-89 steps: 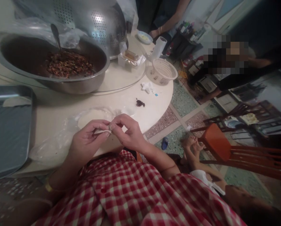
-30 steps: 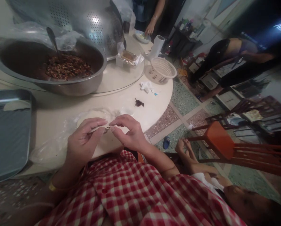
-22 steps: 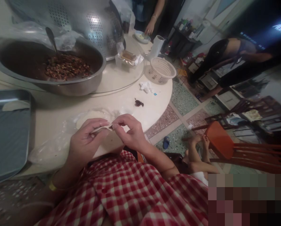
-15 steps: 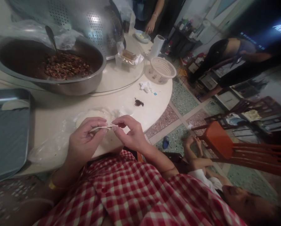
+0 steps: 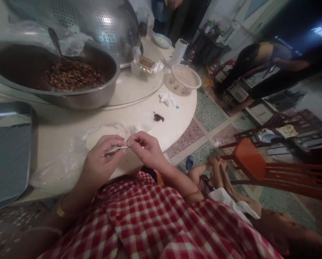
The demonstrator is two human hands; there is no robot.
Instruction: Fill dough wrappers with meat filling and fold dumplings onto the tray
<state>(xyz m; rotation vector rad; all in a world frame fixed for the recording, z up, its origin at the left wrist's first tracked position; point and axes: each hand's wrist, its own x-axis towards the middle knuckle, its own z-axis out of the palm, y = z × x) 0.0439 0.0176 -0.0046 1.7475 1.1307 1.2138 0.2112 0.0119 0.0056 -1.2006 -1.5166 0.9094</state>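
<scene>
My left hand (image 5: 103,158) holds a thin, pale folded dumpling (image 5: 116,148) between thumb and fingers, above the table's near edge. At its right end, my right hand (image 5: 147,148) pinches the dough edge between thumb and forefinger. Most of the dumpling is hidden by my fingers. Just behind my hands, pale round dough wrappers (image 5: 104,132) lie on a clear plastic bag (image 5: 61,162). A half-moon dumpling (image 5: 14,120) rests in a grey metal tray (image 5: 9,158) at the left. Chopped filling (image 5: 73,75) lies in a big steel bowl (image 5: 80,100) with a spoon (image 5: 54,42) standing in it.
A perforated steel colander (image 5: 123,28) leans behind the bowl. Farther right are a foil tray (image 5: 146,64), a plastic basket (image 5: 185,80), crumpled tissue (image 5: 166,98) and a dark scrap (image 5: 158,117). A person sits low beside an orange chair (image 5: 249,158); others stand farther back.
My right hand's fingers have closed in on the dumpling's right end, nearer my left hand. A person's hand at the far plate has withdrawn. The seated person has shifted.
</scene>
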